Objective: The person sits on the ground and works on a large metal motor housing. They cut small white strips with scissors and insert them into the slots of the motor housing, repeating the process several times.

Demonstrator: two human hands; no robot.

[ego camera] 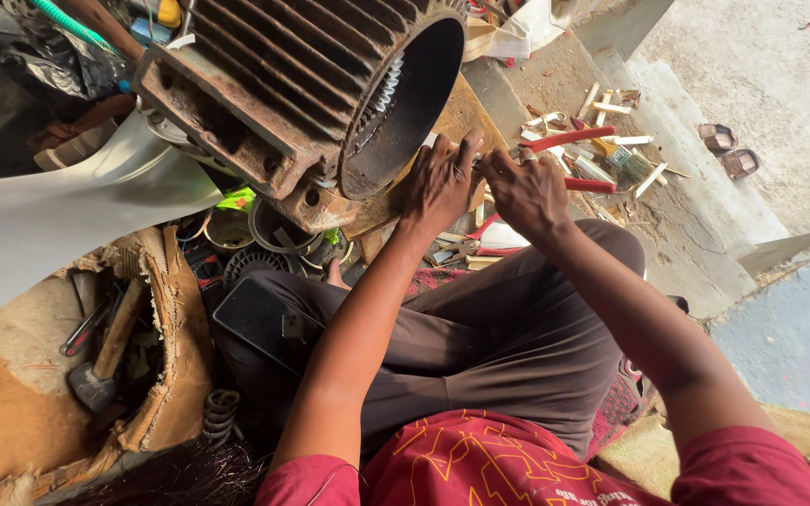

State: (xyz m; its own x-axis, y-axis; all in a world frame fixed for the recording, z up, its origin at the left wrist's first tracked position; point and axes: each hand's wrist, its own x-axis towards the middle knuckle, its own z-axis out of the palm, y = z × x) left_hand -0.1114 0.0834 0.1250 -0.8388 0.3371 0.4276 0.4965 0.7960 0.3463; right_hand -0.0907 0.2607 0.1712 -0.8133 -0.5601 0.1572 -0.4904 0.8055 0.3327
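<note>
Your left hand [440, 183] rests by rim of motor housing [311, 89] (lying on wooden board). Your right hand [527, 187] pinches red-handled pliers [569, 141]; left grip unclear. Keep pliers steady, wrists low.

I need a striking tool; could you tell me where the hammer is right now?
The hammer lies at lower left, in the torn cardboard box beside the person's left knee.

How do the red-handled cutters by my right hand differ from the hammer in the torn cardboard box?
The red-handled cutters have slim, bright red handles spread apart; the hammer has a single plain wooden handle and a dark, heavy head. The cutters lie in the open on the floor beside the right hand; the hammer sits down inside the torn cardboard box, away from both hands. Both are hand tools lying unheld.
</note>
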